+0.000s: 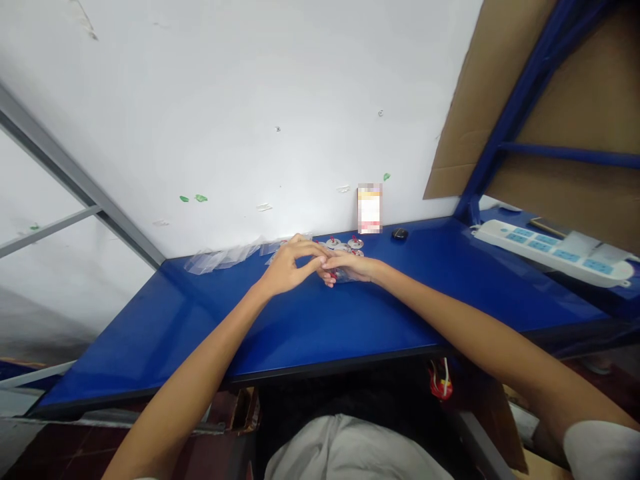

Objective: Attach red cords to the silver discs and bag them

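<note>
My left hand (293,265) reaches over the blue table, its thumb and fingers closed together against the fingertips of my right hand. Whatever lies between them is too small or hidden to make out. My right hand (353,265) curls its fingers around a clear plastic bag (345,277) with something red showing through. Just behind the hands lie several round silvery discs with red parts (355,244), partly covered by my fingers. Left of them, flat clear plastic bags (225,257) are spread in an overlapping row along the wall.
The blue table (200,340) runs up to a white wall (240,100). A small upright box (370,208), blurred out, leans there beside a black round object (400,234). A white power strip (553,252) lies at the right, near a blue metal frame (517,110) and cardboard (463,127).
</note>
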The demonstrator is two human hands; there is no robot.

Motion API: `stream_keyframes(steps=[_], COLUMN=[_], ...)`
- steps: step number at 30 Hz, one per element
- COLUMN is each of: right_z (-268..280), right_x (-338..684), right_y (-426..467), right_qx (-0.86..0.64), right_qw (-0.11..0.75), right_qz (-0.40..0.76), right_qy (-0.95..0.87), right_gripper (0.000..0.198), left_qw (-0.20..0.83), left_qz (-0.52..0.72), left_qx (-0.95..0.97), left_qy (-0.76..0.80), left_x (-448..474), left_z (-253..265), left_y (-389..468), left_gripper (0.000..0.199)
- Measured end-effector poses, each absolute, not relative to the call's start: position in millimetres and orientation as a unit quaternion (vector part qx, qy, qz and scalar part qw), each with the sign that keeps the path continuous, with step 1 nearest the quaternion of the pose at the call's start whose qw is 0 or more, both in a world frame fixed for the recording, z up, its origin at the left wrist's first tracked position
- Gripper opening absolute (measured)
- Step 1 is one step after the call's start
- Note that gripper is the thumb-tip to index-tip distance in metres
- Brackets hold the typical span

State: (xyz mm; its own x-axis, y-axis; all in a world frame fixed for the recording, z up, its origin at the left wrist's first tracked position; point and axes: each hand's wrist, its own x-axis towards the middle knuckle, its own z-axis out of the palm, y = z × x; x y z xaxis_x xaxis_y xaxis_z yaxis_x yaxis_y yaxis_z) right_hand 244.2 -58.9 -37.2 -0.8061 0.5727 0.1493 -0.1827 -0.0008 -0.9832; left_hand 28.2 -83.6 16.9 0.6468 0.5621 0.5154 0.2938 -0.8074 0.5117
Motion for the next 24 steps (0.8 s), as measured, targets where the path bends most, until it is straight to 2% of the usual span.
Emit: stream_keyframes(steps=[3,6,11,15,20,24], right_z=[-35,-31,-34,-45,-54,-55], right_x=[242,242,242,234,226,231], right_y=[-58,-55,-48,-43,-44,-40], right_qx=[-0.171,-0.212,-0.248,-0.282,-0.354,-0.357], right_qw=[0.303,0.388,0.483,0.528,0.506,0.5], right_qz=[0.675,0.662,0.665,0.614,0.5,0.424], right_qy=[-0.651,-0.606,-0.513,-0.515,-0.607,-0.665], right_gripper=[0.032,0.038,0.06,0.047,0.035,0.032], left_qw=[0.159,0.148,0.258,0.283,0.251,0.247], left_qz=[0.414,0.475,0.442,0.434,0.455,0.457], left_qx=[0.854,0.803,0.775,0.76,0.76,0.752], left_qy=[0.272,0.329,0.37,0.392,0.391,0.405], left_x=[27,26,33,44,42,25], left_z=[13,7,-13,-31,-33,-30], left_y=[-81,-77,-68,-64,-62,-48], left_gripper=[0.019,0.019,0.029,0.04,0.019,0.015])
